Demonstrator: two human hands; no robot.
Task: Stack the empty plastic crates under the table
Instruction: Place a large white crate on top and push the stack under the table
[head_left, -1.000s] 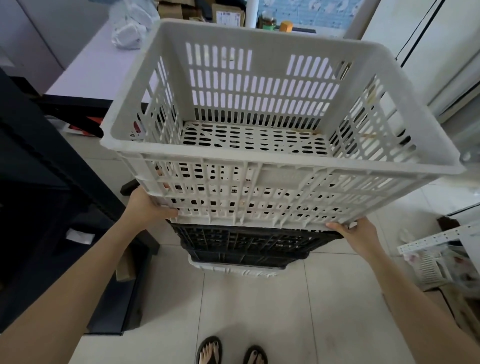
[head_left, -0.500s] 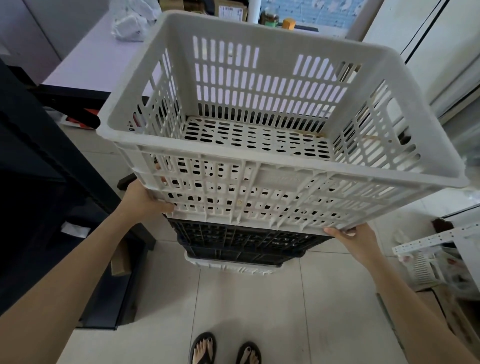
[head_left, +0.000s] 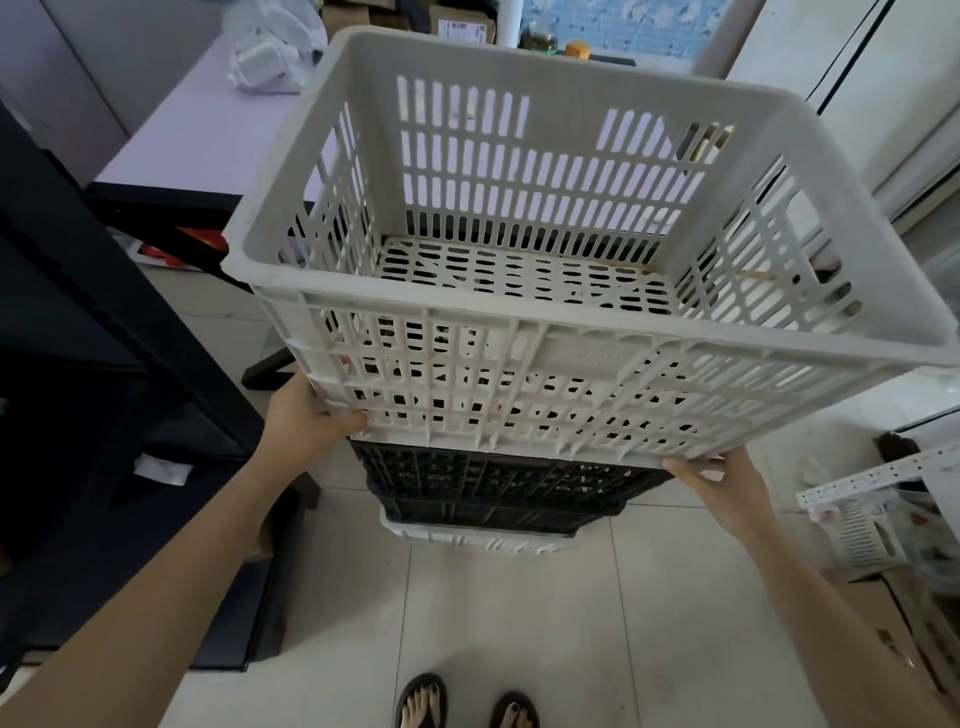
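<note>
**White crate held over the pile**

A big white crate (head_left: 571, 374) is held up in the air by both hands. It is empty inside. Its long side runs from left to right, from one hand to the other.

The left hand (head_left: 306, 415) is wrapped round the bottom left corner, with the thumb pressed flat on the front wall. The right hand (head_left: 722, 483) is hooked under the bottom right edge. Its fingers are hidden below the crate, so how they lie cannot be told.

Just under the held crate, a black crate (head_left: 493, 478) is seen sitting in a lower white crate (head_left: 467, 538) on the floor (head_left: 519, 623). The held crate looks a bit apart from the black one, not yet pushed in.

The pile lies straight below, between the two hands, so it is likely that the crate must only be lowered. Both hands are about as near. The corners must be lined up first, or it could get stuck. The table (head_left: 197, 135) is seen behind, up and to the left.
</note>
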